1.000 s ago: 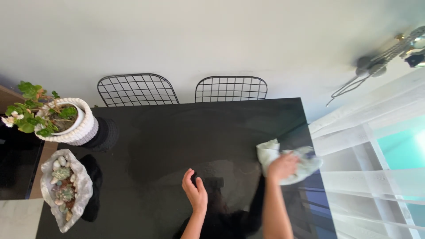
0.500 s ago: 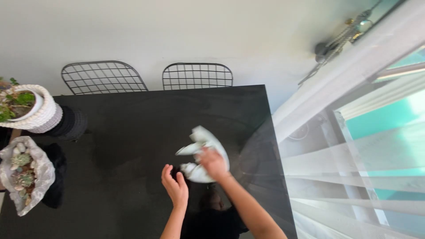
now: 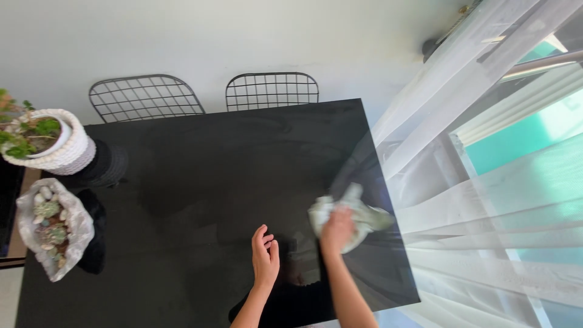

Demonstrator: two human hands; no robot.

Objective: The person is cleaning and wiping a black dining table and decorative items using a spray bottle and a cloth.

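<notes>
No packages, labels, signs or screens anywhere, as far as discernible.

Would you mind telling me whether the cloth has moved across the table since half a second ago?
Yes. The cloth under the right hand has slid right, from mid-table to the table's right edge by the curtain.

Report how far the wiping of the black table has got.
Done: faint smear marks cross the middle of the black table. In hand: the right hand presses a pale cloth near the right edge; the left hand rests flat. Left: the end by the white plant pot shows no streaks.
</notes>
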